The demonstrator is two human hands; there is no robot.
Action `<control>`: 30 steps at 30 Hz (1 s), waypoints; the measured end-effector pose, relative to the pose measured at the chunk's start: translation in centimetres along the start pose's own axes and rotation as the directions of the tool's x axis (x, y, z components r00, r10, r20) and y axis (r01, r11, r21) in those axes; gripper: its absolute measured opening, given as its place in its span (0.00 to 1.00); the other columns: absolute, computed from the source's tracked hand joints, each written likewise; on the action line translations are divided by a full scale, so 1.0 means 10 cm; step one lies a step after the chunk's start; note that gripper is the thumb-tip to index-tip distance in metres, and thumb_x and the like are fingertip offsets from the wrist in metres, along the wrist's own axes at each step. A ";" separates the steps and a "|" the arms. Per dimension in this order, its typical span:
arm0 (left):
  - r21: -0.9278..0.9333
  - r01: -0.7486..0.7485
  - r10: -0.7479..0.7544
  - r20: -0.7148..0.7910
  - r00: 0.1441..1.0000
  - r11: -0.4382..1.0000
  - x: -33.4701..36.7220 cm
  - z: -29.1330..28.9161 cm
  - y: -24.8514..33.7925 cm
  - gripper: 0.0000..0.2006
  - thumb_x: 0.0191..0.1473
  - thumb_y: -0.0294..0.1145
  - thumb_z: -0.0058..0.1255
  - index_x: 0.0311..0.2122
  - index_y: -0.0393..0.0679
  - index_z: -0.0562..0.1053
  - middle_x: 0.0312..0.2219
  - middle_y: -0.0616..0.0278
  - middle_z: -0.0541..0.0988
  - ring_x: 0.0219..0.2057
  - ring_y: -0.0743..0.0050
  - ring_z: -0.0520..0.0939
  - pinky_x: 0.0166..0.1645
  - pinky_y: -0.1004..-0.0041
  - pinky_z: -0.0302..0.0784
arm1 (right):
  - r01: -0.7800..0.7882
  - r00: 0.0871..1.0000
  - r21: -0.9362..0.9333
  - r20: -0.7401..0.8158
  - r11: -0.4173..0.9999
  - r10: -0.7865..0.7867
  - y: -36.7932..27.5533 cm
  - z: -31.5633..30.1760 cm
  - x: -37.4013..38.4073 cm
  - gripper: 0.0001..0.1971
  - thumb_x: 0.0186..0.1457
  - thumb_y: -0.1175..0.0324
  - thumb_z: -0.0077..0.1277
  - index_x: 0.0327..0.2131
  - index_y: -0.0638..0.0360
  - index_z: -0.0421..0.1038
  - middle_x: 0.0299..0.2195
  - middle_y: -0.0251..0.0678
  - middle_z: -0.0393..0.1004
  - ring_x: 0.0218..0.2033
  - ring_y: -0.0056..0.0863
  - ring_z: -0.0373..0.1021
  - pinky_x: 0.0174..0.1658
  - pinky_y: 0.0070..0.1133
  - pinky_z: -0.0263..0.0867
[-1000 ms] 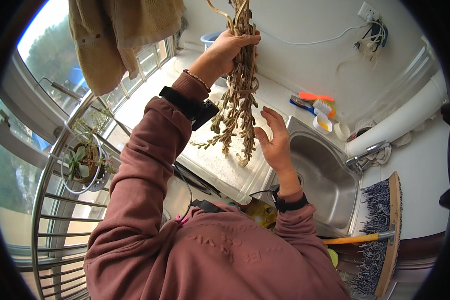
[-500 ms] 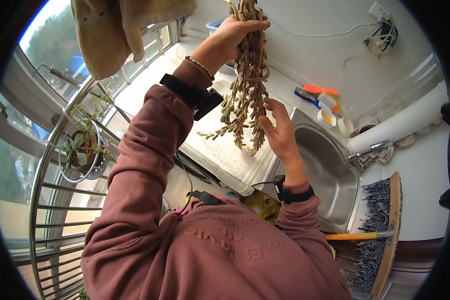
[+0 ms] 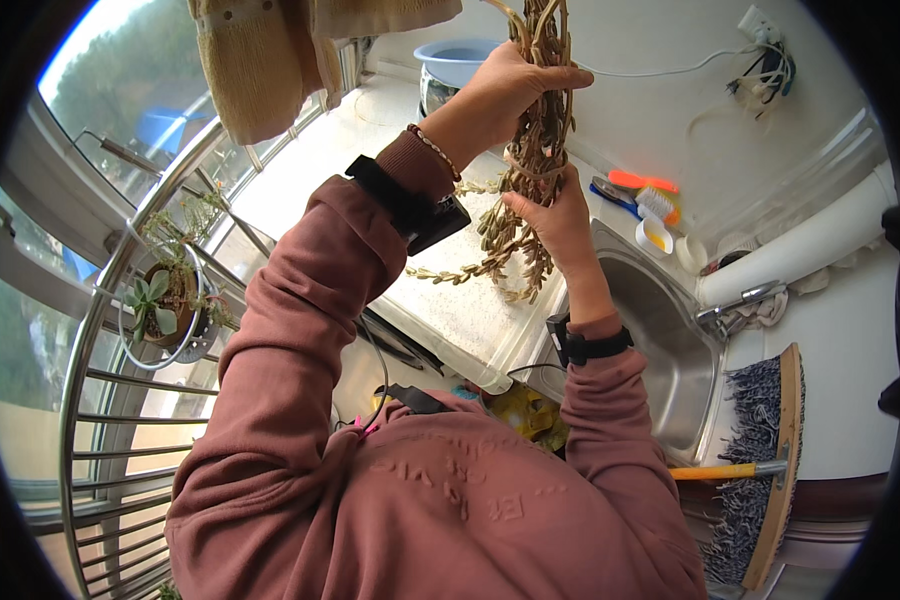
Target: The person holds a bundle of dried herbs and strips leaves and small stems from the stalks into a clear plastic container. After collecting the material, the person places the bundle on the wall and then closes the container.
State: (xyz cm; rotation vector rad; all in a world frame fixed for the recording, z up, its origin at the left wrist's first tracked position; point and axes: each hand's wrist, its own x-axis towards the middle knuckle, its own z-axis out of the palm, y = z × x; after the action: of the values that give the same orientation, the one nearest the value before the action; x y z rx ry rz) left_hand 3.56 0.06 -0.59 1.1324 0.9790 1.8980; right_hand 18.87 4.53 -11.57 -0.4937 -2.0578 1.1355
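Note:
A bundle of dried plant stems [image 3: 538, 145] with withered, leafy tips hangs upside down above the pale countertop. A tan tie circles it around its middle. My left hand [image 3: 515, 88] is closed round the upper stems, its thumb across the front. Lower down, just under the tie, my right hand [image 3: 563, 222] grips the leafy part from the right, the thumb in front and the other fingers partly hidden. Loose sprigs stick out to the left and below.
A steel sink [image 3: 650, 340] lies to the right, with a tap [image 3: 745, 305] and brushes [image 3: 655, 200] near it. A mop [image 3: 760, 470] leans at the lower right. Barred windows and a potted succulent [image 3: 152, 303] are left. Cloths [image 3: 255, 70] hang overhead; a blue basin [image 3: 455, 62] stands behind.
The bundle and my left hand have shifted right. My right hand has moved up from beside the bundle and closed on it below the tie.

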 end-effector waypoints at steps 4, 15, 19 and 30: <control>0.066 -0.047 0.025 0.292 0.956 0.997 -0.03 -0.25 -0.04 0.38 0.45 0.29 0.68 0.59 0.38 0.58 0.48 0.54 0.72 0.49 0.67 0.77 0.56 0.65 0.72 | -0.027 1.000 0.073 0.007 0.997 0.027 0.06 -0.13 0.07 0.37 0.42 0.66 0.69 0.53 0.65 0.60 0.44 0.42 0.75 0.45 0.30 0.73 0.49 0.25 0.68; 0.049 0.183 -0.187 0.408 0.894 0.982 -0.19 -0.41 -0.37 0.29 0.45 0.32 0.67 0.52 0.35 0.68 0.47 0.57 0.75 0.47 0.68 0.78 0.54 0.67 0.75 | -0.168 0.974 0.284 0.197 0.944 0.115 0.08 -0.19 0.19 0.37 0.43 0.72 0.67 0.55 0.62 0.59 0.45 0.36 0.73 0.47 0.25 0.70 0.50 0.22 0.68; 0.095 0.140 -0.163 0.320 0.933 0.986 -0.22 -0.37 -0.37 0.24 0.46 0.29 0.65 0.48 0.35 0.70 0.41 0.58 0.78 0.43 0.69 0.80 0.51 0.69 0.77 | 0.077 0.982 -0.125 -0.163 0.989 -0.097 0.09 -0.14 0.04 0.37 0.46 0.66 0.67 0.56 0.63 0.57 0.50 0.44 0.66 0.53 0.35 0.65 0.55 0.29 0.63; 0.050 0.110 -0.113 0.072 0.991 0.993 -0.23 -0.16 -0.45 0.13 0.51 0.24 0.59 0.41 0.40 0.70 0.33 0.63 0.78 0.35 0.70 0.83 0.41 0.69 0.83 | 0.395 0.885 -0.655 0.082 0.644 -0.459 -0.22 0.03 -0.54 0.22 0.47 0.67 0.60 0.48 0.58 0.72 0.52 0.41 0.64 0.55 0.43 0.59 0.60 0.37 0.55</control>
State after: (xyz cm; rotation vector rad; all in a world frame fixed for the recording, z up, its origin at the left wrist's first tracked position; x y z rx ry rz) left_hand 3.81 -0.18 -5.90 1.1424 1.0276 1.7408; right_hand 22.21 -0.22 -12.01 -0.3338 -2.2917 0.0645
